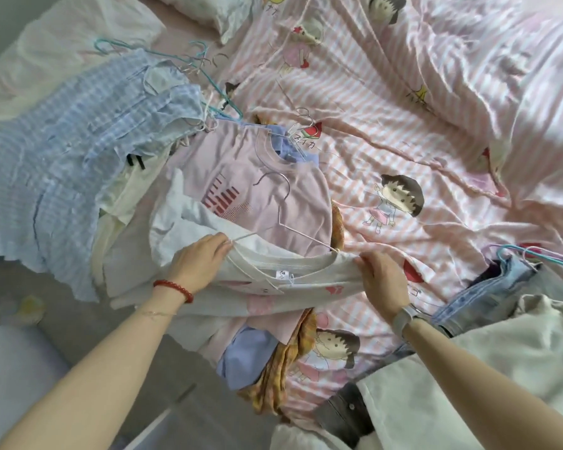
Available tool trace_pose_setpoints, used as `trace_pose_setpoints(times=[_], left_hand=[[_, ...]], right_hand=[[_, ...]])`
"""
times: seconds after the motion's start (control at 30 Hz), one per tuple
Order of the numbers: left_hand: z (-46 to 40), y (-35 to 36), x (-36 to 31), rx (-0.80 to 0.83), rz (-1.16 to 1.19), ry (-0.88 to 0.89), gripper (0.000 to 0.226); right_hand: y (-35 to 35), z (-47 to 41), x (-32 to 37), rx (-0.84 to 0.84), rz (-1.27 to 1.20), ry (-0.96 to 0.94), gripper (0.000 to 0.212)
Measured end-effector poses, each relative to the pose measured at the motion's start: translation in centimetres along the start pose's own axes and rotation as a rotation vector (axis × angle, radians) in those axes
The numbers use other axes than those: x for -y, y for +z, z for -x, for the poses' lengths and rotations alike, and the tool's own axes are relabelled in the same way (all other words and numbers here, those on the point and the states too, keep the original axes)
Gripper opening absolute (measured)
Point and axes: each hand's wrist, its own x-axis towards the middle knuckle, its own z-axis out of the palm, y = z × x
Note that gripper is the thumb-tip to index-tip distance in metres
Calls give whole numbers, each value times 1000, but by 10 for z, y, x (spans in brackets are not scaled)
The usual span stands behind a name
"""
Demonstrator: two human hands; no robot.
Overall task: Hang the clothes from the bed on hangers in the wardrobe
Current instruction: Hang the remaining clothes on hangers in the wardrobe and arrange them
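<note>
A white T-shirt (273,271) with pink print lies across the pile on the bed, neck label up. A thin wire hanger (281,206) pokes out of its collar, hook toward the pillows. My left hand (199,258) grips the shirt's left shoulder and the hanger's arm. My right hand (382,274) pinches the shirt's right shoulder over the hanger's other end. Under it lies a lilac T-shirt (267,177) with a red print, on its own hanger. A blue checked garment (62,151) spreads to the left.
Loose teal and metal hangers (195,66) lie near the pillow (78,37). Blue and mustard clothes (260,358) sit near the bed's front edge. Jeans (488,293) on a hanger and pale garments (468,384) lie at right. The pink striped cartoon sheet (420,141) covers the rest.
</note>
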Motion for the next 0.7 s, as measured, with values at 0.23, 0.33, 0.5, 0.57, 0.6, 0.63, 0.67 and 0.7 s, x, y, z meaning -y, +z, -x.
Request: trace_pose_setpoints(times=[0.23,0.33,0.5,0.57,0.6,0.63,0.67,0.7], left_hand=[[139,29,43,-311,468,-450,22],[204,44,56,-415,566,-585,20],[324,84,80,-425,720,-776,29],[375,96,83,-479,742,-833,33],[401,102,84,-499,730,-879,32],[429,109,85,-514,726,-932,31],[456,115,85,-531,723,-983,33],[484,124,85,-559,721,-1030,36]], right_hand=[[23,-11,87,34,21,-288,25],[39,11,128,135,31,-448,42],[71,85,175,297,73,-706,43],[81,122,187,338,111,-841,40],[86,141,192,366,117,-910,38],[90,160,197,402,113,-977,37],[94,179,201,441,100,-1043,36],[97,199,206,481,86,-1111,35]])
